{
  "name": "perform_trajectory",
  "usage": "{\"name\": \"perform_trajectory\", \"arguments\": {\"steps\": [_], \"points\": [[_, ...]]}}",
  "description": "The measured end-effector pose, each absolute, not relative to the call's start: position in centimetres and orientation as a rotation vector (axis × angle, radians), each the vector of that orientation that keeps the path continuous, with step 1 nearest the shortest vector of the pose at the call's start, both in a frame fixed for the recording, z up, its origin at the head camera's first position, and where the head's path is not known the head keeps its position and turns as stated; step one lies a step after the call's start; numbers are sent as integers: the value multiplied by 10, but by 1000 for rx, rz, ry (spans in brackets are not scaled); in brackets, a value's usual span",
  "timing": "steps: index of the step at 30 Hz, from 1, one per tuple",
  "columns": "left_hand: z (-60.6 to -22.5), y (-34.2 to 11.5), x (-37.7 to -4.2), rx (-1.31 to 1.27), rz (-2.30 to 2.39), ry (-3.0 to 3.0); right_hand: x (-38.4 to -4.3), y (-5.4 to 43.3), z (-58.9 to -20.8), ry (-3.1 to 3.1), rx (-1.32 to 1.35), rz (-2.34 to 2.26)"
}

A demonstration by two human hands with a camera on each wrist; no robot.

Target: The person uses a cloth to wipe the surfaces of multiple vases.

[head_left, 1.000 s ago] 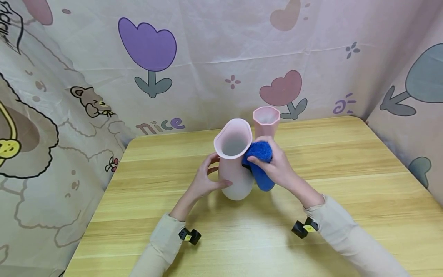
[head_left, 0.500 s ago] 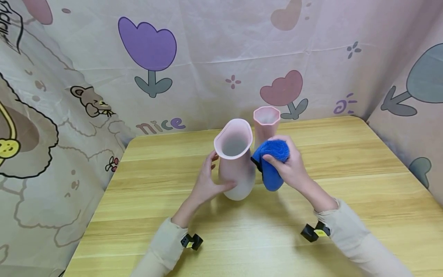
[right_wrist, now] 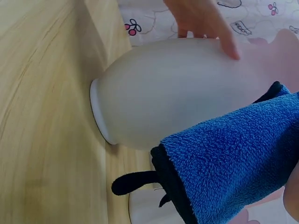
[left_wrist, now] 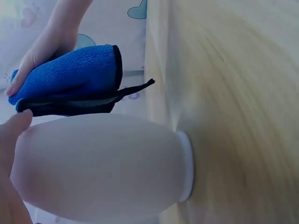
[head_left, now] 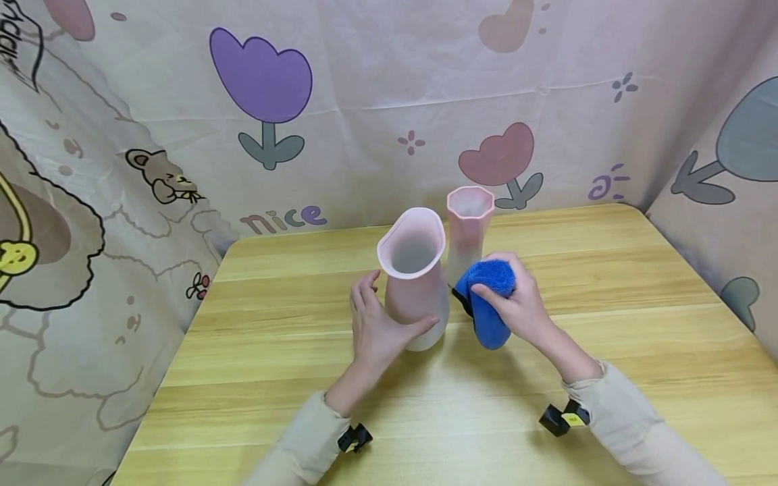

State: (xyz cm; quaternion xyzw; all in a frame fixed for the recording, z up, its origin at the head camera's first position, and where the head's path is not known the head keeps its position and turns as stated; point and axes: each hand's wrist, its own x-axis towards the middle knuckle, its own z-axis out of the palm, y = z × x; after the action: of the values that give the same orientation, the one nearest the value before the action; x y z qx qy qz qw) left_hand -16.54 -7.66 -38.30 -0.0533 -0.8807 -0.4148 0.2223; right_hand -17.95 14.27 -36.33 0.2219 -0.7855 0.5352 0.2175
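A tall vase (head_left: 415, 300), pink at its wavy rim and fading to white below, stands upright on the wooden table. My left hand (head_left: 379, 331) is at its left side, the thumb (head_left: 421, 328) lying across the front while the other fingers extend upward beside the vase. To the right, my right hand (head_left: 524, 300) holds a folded blue towel (head_left: 491, 324) with black edging. A black loop (right_wrist: 135, 181) hangs from the towel in the right wrist view. The towel is just beside the vase; in the head view a narrow gap shows between them.
Behind the towel stands a narrower pink-and-white vase (head_left: 468, 236) with an angular rim. The wooden table (head_left: 292, 290) meets a printed cloth backdrop (head_left: 365, 81) at the back and sides.
My right hand has drawn the towel off the large vase, rightward and nearer to me. My left hand has turned, its thumb sliding farther right across the vase, which stays in place.
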Motion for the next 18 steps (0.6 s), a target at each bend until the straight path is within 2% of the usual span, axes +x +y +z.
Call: {"name": "perform_trajectory", "arguments": {"steps": [8, 18], "points": [[-388, -76, -169, -174, -1228, -2381, -180, 145, -366, -2220, 592, 1474], [-388, -109, -192, -482, -1559, -2377, -179, 150, -368, -2230, 558, 1474]]}}
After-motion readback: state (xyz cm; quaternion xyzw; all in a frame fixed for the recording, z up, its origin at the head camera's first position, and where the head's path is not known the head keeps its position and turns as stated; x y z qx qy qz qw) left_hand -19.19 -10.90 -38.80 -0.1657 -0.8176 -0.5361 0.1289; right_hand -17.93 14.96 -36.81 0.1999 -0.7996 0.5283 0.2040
